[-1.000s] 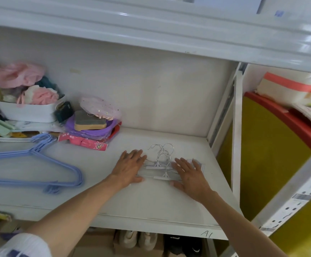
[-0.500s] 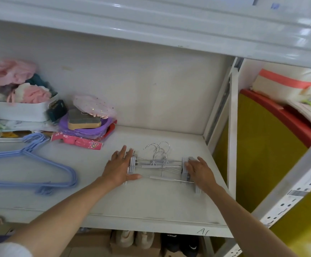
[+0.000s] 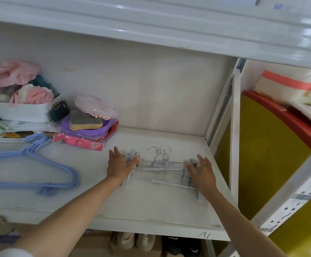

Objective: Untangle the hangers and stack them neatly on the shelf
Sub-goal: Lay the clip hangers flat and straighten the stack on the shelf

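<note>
A bunch of grey clip hangers (image 3: 160,168) with metal hooks lies flat on the white shelf (image 3: 151,216), hooks pointing to the back wall. My left hand (image 3: 120,166) rests with spread fingers against the clips at their left end. At the right end, my right hand (image 3: 202,173) lies over the clips, fingers spread too. Neither hand grips anything. A stack of blue hangers (image 3: 39,169) lies on the shelf's left side.
At the back left stand a white bin of cloths (image 3: 21,110), a purple dish with a sponge (image 3: 86,125) and a pink packet (image 3: 80,141). A white upright (image 3: 234,136) bounds the shelf on the right; beyond it a yellow and red bin (image 3: 271,154).
Both hands slid outward from the hangers' middle to their two ends. The hangers now sit more squarely lined up, and both hands have loosened, fingers lifting a little.
</note>
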